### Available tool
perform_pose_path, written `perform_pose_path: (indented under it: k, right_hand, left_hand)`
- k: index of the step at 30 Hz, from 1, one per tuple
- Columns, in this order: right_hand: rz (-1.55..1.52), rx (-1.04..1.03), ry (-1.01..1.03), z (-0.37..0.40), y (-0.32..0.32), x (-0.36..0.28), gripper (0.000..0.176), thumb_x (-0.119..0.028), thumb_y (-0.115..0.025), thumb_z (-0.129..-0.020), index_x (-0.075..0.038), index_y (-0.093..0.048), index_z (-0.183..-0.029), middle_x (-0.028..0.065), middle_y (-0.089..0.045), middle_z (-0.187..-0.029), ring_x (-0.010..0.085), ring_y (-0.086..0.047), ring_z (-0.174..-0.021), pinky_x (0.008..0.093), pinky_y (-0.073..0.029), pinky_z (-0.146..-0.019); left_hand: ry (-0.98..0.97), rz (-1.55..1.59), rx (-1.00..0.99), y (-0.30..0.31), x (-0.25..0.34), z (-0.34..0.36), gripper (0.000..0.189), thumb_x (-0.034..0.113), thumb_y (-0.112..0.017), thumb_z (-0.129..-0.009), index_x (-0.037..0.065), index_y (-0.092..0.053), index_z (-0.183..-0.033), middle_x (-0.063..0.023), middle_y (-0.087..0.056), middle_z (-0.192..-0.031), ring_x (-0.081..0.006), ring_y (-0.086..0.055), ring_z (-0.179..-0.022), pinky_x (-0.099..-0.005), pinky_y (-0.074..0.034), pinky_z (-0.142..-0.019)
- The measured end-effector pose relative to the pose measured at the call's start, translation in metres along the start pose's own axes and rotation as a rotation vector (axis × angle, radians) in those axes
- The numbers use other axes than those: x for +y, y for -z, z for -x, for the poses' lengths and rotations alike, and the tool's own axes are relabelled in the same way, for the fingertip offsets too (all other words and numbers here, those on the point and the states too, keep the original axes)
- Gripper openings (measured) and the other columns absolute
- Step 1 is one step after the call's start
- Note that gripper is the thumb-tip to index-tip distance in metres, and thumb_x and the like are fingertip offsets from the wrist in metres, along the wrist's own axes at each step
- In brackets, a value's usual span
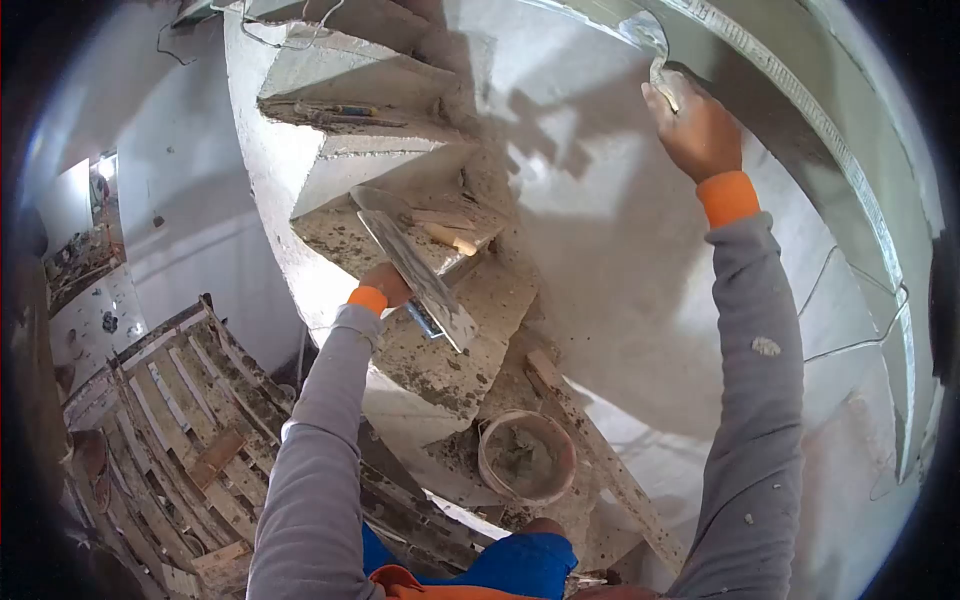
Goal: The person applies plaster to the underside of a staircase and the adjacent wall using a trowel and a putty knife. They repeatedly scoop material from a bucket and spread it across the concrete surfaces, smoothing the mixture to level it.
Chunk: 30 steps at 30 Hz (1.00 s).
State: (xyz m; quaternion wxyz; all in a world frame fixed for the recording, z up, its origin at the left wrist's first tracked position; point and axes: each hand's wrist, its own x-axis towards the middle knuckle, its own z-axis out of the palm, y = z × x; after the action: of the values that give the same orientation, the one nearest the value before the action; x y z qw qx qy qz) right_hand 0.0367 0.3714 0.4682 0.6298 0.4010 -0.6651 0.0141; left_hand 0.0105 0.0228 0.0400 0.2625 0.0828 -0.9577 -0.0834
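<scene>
My left hand is closed on a plastering trowel, whose long flat blade slants over the concrete steps. A bit of blue shows behind that blade. Up at the right, my right hand grips a small trowel by its handle, with the mortar-smeared blade at the upper edge of the grey plastered wall. On the step behind the plastering trowel lies a tool with a wooden handle. Below the hands, a bucket holds wet grey mortar.
Concrete stairs climb up the middle, strewn with mortar crumbs. A wooden plank leans beside the bucket. Slatted timber formwork stands lower left. A curved ribbed strip and a loose wire run along the right wall.
</scene>
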Motion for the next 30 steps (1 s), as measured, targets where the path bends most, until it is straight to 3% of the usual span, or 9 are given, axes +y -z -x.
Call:
perform_pose_path:
  k: [4,7,13,15,19,21,24,27,30]
  right_hand:
    - [0.092,-0.173,-0.074,0.010,-0.019,0.020,0.037,-0.043,-0.047,-0.090,-0.013,-0.061,-0.108,0.0161,-0.064,-0.090,0.0368,-0.061,-0.084,0.0455,-0.048,-0.070]
    - [0.083,-0.130,-0.079,0.031,-0.013,0.022,0.037,-0.043,-0.046,-0.090,-0.011,-0.061,-0.101,0.0178,-0.064,-0.097,0.0365,-0.061,-0.089,0.0463,-0.048,-0.075]
    - [-0.143,0.124,0.111,0.011,0.004,0.010,0.036,-0.042,-0.051,-0.089,-0.013,-0.059,-0.109,0.0162,-0.064,-0.093,0.0356,-0.061,-0.086,0.0442,-0.048,-0.071]
    - [-0.176,-0.001,0.031,0.010,-0.002,0.011,0.036,-0.041,-0.052,-0.089,-0.011,-0.059,-0.107,0.0168,-0.064,-0.093,0.0361,-0.061,-0.087,0.0447,-0.048,-0.072]
    - [-0.087,-0.235,-0.093,0.017,-0.019,0.021,0.037,-0.042,-0.051,-0.089,-0.011,-0.059,-0.105,0.0174,-0.065,-0.090,0.0379,-0.060,-0.086,0.0458,-0.048,-0.072]
    - [-0.047,-0.200,-0.081,0.025,-0.022,0.020,0.037,-0.043,-0.050,-0.089,-0.011,-0.059,-0.104,0.0172,-0.065,-0.090,0.0380,-0.060,-0.086,0.0460,-0.048,-0.072]
    - [0.004,-0.166,-0.062,0.017,-0.012,0.002,0.037,-0.045,-0.048,-0.089,-0.012,-0.059,-0.103,0.0162,-0.065,-0.089,0.0374,-0.060,-0.085,0.0456,-0.048,-0.072]
    - [0.041,-0.159,-0.082,0.005,-0.018,0.011,0.037,-0.045,-0.047,-0.090,-0.012,-0.059,-0.101,0.0152,-0.065,-0.090,0.0369,-0.061,-0.084,0.0452,-0.048,-0.072]
    - [0.076,-0.143,-0.082,0.017,-0.035,0.044,0.035,-0.043,-0.047,-0.089,-0.013,-0.059,-0.101,0.0160,-0.065,-0.091,0.0370,-0.061,-0.086,0.0472,-0.048,-0.073]
  left_hand:
    - [0.052,0.056,0.002,0.020,0.016,0.010,0.038,0.035,-0.047,-0.086,0.014,-0.061,-0.114,-0.0150,-0.060,-0.116,-0.0345,-0.057,-0.104,-0.0414,-0.048,-0.088]
    - [0.037,0.081,0.034,0.012,0.009,0.003,0.038,0.035,-0.047,-0.086,0.014,-0.062,-0.113,-0.0151,-0.060,-0.115,-0.0350,-0.058,-0.103,-0.0419,-0.048,-0.087]
    - [0.023,0.074,0.044,0.007,0.007,0.004,0.039,0.036,-0.046,-0.085,0.014,-0.061,-0.114,-0.0151,-0.060,-0.115,-0.0355,-0.058,-0.102,-0.0426,-0.048,-0.087]
    - [-0.026,0.062,0.094,-0.020,-0.012,-0.007,0.040,0.037,-0.047,-0.085,0.014,-0.061,-0.114,-0.0150,-0.060,-0.116,-0.0354,-0.058,-0.102,-0.0425,-0.048,-0.087]
    - [0.128,0.096,-0.041,0.026,0.018,0.011,0.041,0.037,-0.045,-0.087,0.014,-0.058,-0.118,-0.0150,-0.056,-0.121,-0.0345,-0.055,-0.108,-0.0407,-0.045,-0.092]
    - [0.126,0.048,-0.129,0.017,0.012,0.003,0.043,0.034,-0.041,-0.091,0.012,-0.052,-0.126,-0.0141,-0.050,-0.131,-0.0326,-0.049,-0.117,-0.0385,-0.041,-0.099]
    - [0.054,0.123,0.075,-0.018,-0.010,-0.008,0.042,0.039,-0.047,-0.085,0.014,-0.060,-0.116,-0.0164,-0.058,-0.119,-0.0355,-0.056,-0.106,-0.0415,-0.046,-0.091]
    - [0.095,0.226,0.037,0.021,0.017,0.010,0.042,0.039,-0.048,-0.085,0.014,-0.061,-0.115,-0.0161,-0.058,-0.119,-0.0354,-0.056,-0.106,-0.0416,-0.046,-0.090]
    - [0.122,0.058,-0.128,0.041,0.028,0.014,0.044,0.035,-0.041,-0.091,0.011,-0.053,-0.125,-0.0140,-0.050,-0.131,-0.0335,-0.049,-0.118,-0.0383,-0.042,-0.098]
